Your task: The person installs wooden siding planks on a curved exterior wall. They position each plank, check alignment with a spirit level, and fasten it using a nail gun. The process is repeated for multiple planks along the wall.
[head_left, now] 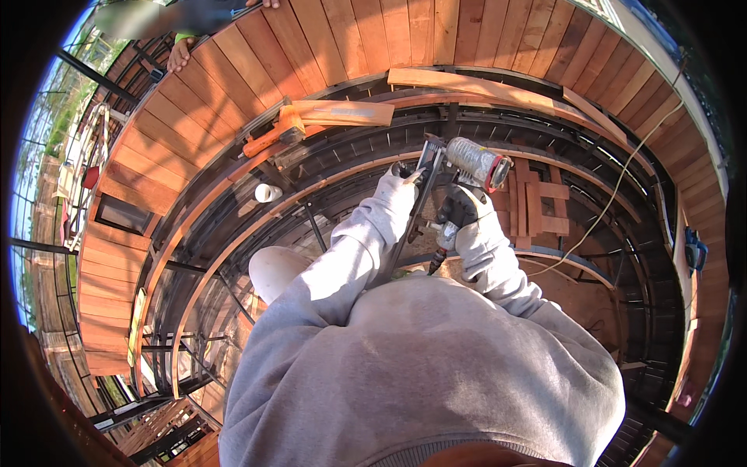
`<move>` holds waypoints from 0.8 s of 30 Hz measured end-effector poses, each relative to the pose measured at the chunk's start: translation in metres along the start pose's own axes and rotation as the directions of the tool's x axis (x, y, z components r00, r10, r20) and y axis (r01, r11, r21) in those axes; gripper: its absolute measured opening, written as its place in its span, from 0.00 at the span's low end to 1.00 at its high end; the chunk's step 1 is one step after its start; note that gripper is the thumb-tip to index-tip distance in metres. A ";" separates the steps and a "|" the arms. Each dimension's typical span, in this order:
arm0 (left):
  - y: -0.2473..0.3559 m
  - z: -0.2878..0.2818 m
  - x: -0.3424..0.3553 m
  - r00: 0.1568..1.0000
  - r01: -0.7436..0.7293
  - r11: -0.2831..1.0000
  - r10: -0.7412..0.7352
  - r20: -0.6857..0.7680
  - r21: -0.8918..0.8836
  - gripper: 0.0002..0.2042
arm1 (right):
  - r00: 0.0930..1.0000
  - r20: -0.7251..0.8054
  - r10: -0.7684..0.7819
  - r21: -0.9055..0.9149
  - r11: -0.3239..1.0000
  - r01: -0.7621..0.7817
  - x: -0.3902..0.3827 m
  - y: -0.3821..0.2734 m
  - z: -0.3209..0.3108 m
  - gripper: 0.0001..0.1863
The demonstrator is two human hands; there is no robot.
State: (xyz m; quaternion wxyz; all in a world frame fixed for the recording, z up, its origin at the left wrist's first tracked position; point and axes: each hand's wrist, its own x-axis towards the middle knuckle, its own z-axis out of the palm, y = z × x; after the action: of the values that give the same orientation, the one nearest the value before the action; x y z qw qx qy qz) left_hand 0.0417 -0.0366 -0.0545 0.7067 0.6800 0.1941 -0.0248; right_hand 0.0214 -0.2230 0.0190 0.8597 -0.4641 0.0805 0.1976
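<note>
A pneumatic nail gun (469,158) is held in front of my chest, its silvery, tape-wrapped body ending in a red-rimmed cap. My right hand (464,205), in a dark glove, wraps round its handle. An air fitting (445,237) hangs below that hand. On the other side, my left hand (403,185) is closed at the long, narrow magazine (422,183), with glove and bare fingertips partly visible. Whether those fingers also hold nails cannot be made out. Both forearms are in light grey sleeves.
Red-brown boards (373,35) form a curved deck around me, above dark curved framing. Loose planks (346,113) and an orange object (264,142) lie ahead. A white cylinder (267,192) stands left; stacked boards (537,204) and a pale hose (622,171) are right. Another person's hand (179,54) rests far left.
</note>
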 end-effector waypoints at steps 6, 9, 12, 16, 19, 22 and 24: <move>0.015 -0.002 0.016 0.966 0.115 0.880 -0.207 0.154 0.461 0.09 | 0.995 -0.057 0.086 0.214 0.974 -0.072 -0.002 -0.006 -0.005 0.08; -0.004 -0.013 0.018 0.974 0.019 0.847 -0.136 0.182 0.531 0.08 | 0.987 -0.097 0.130 0.303 0.948 -0.095 -0.002 -0.002 -0.008 0.09; 0.023 -0.004 -0.014 0.961 -0.050 0.886 -0.083 0.265 0.461 0.07 | 0.985 -0.091 0.144 0.364 0.926 -0.101 0.002 0.008 -0.023 0.09; 0.015 0.002 -0.014 0.953 0.024 0.893 -0.156 0.259 0.449 0.08 | 0.984 -0.095 0.148 0.368 0.924 -0.103 0.007 0.023 -0.044 0.08; 0.007 0.008 -0.010 0.967 0.046 0.855 -0.168 0.191 0.517 0.09 | 0.985 -0.112 0.133 0.369 0.926 -0.083 0.007 0.031 -0.048 0.08; 0.012 0.027 -0.008 0.986 0.031 0.774 -0.128 0.108 0.633 0.11 | 0.988 -0.105 0.113 0.347 0.935 -0.070 -0.003 0.024 -0.039 0.09; 0.018 0.030 -0.008 0.975 0.074 0.694 -0.202 0.094 0.716 0.12 | 0.992 -0.077 0.095 0.352 0.934 -0.062 -0.004 0.030 -0.043 0.10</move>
State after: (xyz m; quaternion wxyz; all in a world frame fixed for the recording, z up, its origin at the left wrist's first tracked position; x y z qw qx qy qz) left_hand 0.0468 -0.0667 -0.0345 0.4008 0.8779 0.1608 -0.2069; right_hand 0.0075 -0.2450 -0.0272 0.9151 -0.3093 0.1727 0.1928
